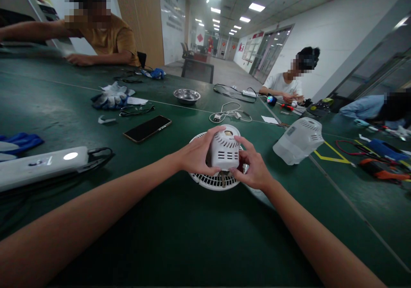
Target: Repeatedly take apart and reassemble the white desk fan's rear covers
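Steadies a white vented housing (224, 161) between left hand (196, 153) and right hand (255, 166), over a round white grille (212, 187) in the middle of a green bench (160, 224). Curves left fingers around the left side, presses right fingers to the right side, and sets both thumbs low on the near face; spread about as wide as the housing, in firm-looking contact on both flanks, and holding nothing else visible. Stands roughly upright in that grip, slots turned toward the near side; impossible to tell whether touching the grille or raised just clear. Judging by the pose, appears to be at the stage of positioning or checking the housing by hand against the grille. Seems next to call for a level, balanced hold and close attention to the hidden underside before any pressing. Leaves a dark phone (147, 128) to the left, a frosted plastic piece (298, 144) to the right, and a metal bowl (186, 96) on the far side.
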The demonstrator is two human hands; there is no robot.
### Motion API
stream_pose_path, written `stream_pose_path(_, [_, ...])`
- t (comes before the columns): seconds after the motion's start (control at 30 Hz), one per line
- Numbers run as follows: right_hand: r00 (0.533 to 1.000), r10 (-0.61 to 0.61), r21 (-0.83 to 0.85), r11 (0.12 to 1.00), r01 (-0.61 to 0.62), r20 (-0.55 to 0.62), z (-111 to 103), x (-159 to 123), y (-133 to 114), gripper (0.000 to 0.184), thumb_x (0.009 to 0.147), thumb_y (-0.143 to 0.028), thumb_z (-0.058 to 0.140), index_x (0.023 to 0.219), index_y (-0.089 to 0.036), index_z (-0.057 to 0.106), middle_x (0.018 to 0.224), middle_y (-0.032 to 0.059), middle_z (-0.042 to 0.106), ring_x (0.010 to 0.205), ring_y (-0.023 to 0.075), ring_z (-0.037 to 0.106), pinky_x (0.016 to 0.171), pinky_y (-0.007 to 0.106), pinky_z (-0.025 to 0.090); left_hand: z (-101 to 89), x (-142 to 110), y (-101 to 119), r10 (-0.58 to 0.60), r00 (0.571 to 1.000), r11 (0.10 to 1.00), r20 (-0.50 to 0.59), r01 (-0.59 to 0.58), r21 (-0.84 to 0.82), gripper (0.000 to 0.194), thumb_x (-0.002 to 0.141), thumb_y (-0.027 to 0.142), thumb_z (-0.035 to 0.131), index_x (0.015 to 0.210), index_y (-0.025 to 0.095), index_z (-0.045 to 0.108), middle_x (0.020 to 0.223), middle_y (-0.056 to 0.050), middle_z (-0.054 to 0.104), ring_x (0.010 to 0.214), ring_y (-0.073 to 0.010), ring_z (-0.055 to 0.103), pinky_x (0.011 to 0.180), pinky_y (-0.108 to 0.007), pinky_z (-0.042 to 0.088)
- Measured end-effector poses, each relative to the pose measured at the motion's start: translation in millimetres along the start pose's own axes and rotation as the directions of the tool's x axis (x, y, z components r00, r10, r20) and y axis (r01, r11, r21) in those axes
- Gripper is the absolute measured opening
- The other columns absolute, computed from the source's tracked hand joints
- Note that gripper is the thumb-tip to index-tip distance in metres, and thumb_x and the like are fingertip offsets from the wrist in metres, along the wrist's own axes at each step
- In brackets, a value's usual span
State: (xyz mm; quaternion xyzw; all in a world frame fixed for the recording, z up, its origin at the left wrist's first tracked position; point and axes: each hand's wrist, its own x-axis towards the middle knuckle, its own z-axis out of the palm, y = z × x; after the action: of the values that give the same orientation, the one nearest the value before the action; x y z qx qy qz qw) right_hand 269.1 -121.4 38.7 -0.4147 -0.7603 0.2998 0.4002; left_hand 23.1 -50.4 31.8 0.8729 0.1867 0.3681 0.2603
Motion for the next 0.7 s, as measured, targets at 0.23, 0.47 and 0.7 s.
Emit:
stream_pose_path(0.23, [0.999,0.020,-0.016,1.000,-0.020,0.031,-2.2,-0.6,0.9,0.086,0.077,-0.032,0.081,0.152,-0.033,0.041,0.097,0.0027,0.075,0.066,0.0194,0.068,0.053,0.034,0.058,-5.2,-0.7,-3.9,0.027,0.999,1.000,0.043,-0.027,0.002,0.110,0.068,0.044,0.089,0.156,0.023,0.025,0.153,-0.021,0.046,0.126,-0.0428,0.057,0.112,-0.054,0.042])
stream_pose_path(0.47, [0.991,-0.103,-0.346,0.936,0.070,-0.080,6.8,2.7,7.0,0.104,0.070,-0.054,0.087,0.154,-0.031,0.030,0.135,0.0130,0.065,0.105,0.0359,0.071,0.089,0.057,0.060,8.4,-0.6,-7.9,0.032,0.997,0.976,-0.063,-0.018,0.215,0.118,0.065,0.073,0.082,0.157,0.025,0.026,0.145,-0.019,0.051,0.124,-0.0419,0.056,0.107,-0.060,0.044])
stream_pose_path(0.7, [0.972,-0.143,-0.496,0.868,0.032,-0.186,-3.2,7.9,23.2,0.097,0.080,-0.036,0.074,0.161,-0.036,0.020,0.162,0.0104,0.042,0.132,0.0406,0.057,0.105,0.062,0.051,2.6,-2.8,-15.8,-0.136,0.988,0.946,-0.075,0.152,0.288,0.090,0.091,0.065,0.059,0.163,0.028,0.019,0.151,-0.015,0.052,0.128,-0.0356,0.057,0.109,-0.058,0.042])
